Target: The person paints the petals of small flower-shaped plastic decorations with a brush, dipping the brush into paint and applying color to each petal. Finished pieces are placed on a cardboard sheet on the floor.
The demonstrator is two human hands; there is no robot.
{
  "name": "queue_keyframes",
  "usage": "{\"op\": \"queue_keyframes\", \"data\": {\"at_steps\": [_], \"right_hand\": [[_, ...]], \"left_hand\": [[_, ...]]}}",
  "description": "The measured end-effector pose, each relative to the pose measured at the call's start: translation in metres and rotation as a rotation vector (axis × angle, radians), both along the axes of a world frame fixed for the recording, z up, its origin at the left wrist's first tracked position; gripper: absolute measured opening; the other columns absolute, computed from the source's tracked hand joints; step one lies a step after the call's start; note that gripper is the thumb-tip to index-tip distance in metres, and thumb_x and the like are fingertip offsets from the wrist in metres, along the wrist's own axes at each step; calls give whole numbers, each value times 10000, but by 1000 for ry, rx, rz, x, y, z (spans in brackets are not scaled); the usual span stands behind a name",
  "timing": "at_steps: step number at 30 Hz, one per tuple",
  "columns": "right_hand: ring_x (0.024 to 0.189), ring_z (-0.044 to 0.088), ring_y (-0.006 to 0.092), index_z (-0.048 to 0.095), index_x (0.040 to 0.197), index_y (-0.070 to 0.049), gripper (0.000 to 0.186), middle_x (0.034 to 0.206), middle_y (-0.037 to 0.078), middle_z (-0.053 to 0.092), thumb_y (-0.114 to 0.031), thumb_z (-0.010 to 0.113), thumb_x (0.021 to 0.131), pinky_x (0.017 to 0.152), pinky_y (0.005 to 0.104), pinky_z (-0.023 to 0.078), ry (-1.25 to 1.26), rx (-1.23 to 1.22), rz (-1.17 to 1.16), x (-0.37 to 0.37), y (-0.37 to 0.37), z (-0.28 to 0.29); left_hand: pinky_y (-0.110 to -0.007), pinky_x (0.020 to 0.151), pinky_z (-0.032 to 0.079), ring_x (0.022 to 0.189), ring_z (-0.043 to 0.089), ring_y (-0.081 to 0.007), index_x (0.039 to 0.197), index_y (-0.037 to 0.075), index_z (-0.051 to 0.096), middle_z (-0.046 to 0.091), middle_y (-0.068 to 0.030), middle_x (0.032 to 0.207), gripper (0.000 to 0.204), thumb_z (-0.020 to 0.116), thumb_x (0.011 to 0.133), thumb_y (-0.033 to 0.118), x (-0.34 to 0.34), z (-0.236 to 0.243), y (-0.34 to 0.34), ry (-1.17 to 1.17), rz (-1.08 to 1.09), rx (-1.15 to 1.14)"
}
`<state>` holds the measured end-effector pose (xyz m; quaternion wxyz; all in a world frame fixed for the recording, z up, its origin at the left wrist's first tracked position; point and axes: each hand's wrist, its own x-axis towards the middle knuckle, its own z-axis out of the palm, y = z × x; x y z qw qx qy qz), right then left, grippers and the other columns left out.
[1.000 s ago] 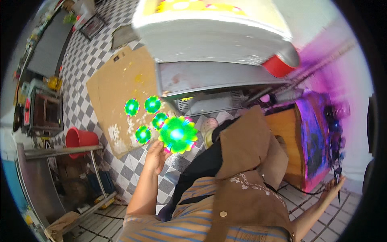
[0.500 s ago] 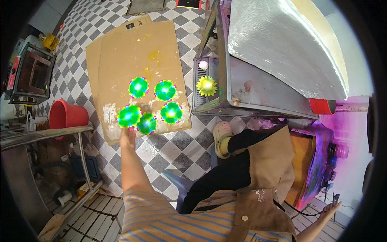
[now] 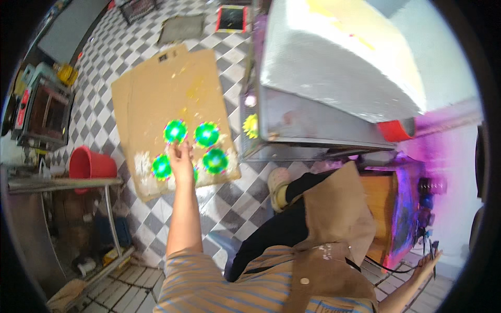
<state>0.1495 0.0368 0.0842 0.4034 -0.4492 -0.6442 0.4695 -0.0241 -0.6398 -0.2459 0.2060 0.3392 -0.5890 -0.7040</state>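
Several glowing green flower-shaped pieces with yellow and pink edges lie on a flat cardboard sheet (image 3: 151, 94). My left hand (image 3: 181, 156) is over them, fingers apart and fingertips close to the upper left green flower (image 3: 176, 130); whether they touch is blurred. Beside my wrist sits the lower left green flower (image 3: 162, 167), while my forearm mostly covers another (image 3: 196, 173). Two more, an upper right green flower (image 3: 207, 135) and a lower right one (image 3: 215, 160), lie nearby. Far to the right, my right hand (image 3: 428, 260) is closed on a slim dark tool (image 3: 434, 252), joined by a black hose.
A grey table (image 3: 318, 112) carries a large silvery block (image 3: 334, 68). Beside it are a yellow flower (image 3: 250, 126) and a red container (image 3: 395, 131). On the left stand a red bucket (image 3: 94, 163), a metal-railed rack (image 3: 68, 182) and a small oven (image 3: 46, 115).
My left hand has let go of the lower left flower, now lower on the cardboard, and moved toward the upper left one. My view has shifted; the right hand still holds the tool.
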Motion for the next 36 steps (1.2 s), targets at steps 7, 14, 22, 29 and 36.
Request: {"op": "queue_keyframes", "data": {"at_steps": [7, 14, 22, 29, 36], "right_hand": [[371, 196, 31, 501, 974, -125, 414, 478, -72, 246, -505, 479, 811, 355, 207, 130, 87, -14, 67, 3, 0, -15], [362, 205, 29, 493, 933, -138, 363, 488, -74, 275, -484, 436, 837, 346, 198, 143, 192, -77, 35, 4, 0, -25], [343, 218, 25, 498, 955, -152, 301, 454, -73, 277, -429, 427, 860, 329, 187, 145, 226, -113, 8, 34, 22, -32], [399, 250, 28, 483, 887, -119, 262, 489, -53, 324, -376, 433, 873, 378, 187, 174, 208, -163, 171, 23, 35, -18], [392, 212, 29, 460, 904, -112, 235, 478, -70, 276, -343, 430, 876, 375, 191, 143, 258, -171, 146, 29, 44, -23]], "left_hand": [[-254, 794, 416, 855, 549, -148, 1111, -2, 464, 583, -87, 917, 284, 507, 833, 37, -78, 308, 112, 894, -324, -431], [-322, 896, 364, 1043, 495, -266, 1207, -2, 403, 506, -186, 1129, 606, 589, 760, 363, -226, 383, 218, 48, -1080, -1319], [-349, 1001, 258, 1208, 336, -288, 1274, 19, 335, 353, -182, 1298, 935, 708, 552, 481, -302, 344, 283, -306, -1293, -1576], [-335, 656, 467, 741, 583, -234, 920, 1, 572, 594, -135, 837, 399, 699, 605, 210, -343, 332, 233, -311, -1130, -1534], [-229, 497, 465, 613, 548, -125, 910, 48, 501, 538, -23, 754, 150, 547, 786, 120, -287, 409, 247, -179, -1030, -826]]}}
